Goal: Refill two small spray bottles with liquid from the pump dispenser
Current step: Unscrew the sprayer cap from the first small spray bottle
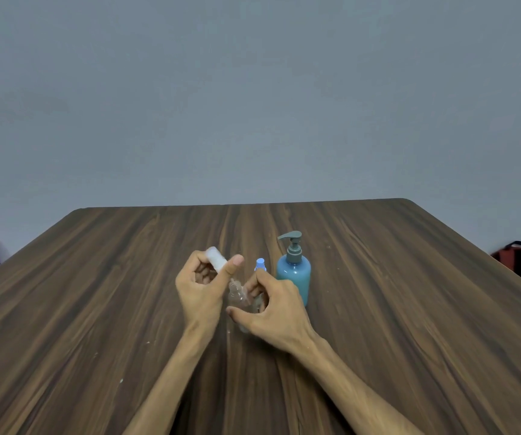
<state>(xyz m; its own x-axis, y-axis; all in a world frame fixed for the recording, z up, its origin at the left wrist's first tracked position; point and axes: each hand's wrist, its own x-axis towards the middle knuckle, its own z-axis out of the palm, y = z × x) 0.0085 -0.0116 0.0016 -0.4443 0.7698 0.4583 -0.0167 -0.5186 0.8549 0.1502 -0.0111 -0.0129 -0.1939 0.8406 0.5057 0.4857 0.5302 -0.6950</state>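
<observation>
So the wooden bench [378, 309] carries everything here. Biggest item is the blue pump dispenser [293, 277], standing upright just past the right hand's fingers [254, 285], spout pointing left. Right hand [271, 312] has its fingers and thumb curled round the clear spray bottle [237, 298], which sits upright on the bench between both hands with its neck bare. Left hand [201, 284] is raised, fingers clamped on the white spray top [217, 260], thumb pressed along it, its dip tube apparently just clear of the neck. Second little bottle with a blue cap [260, 265] pokes up behind the right fingers, near the dispenser.

Looks to me like the uncapping step. Tip: lift the top straight up so the tube doesn't flick drips, park it beside the left fingers where it won't roll, and keep the right grip low so the clear bottle stays put under the pump spout.
</observation>
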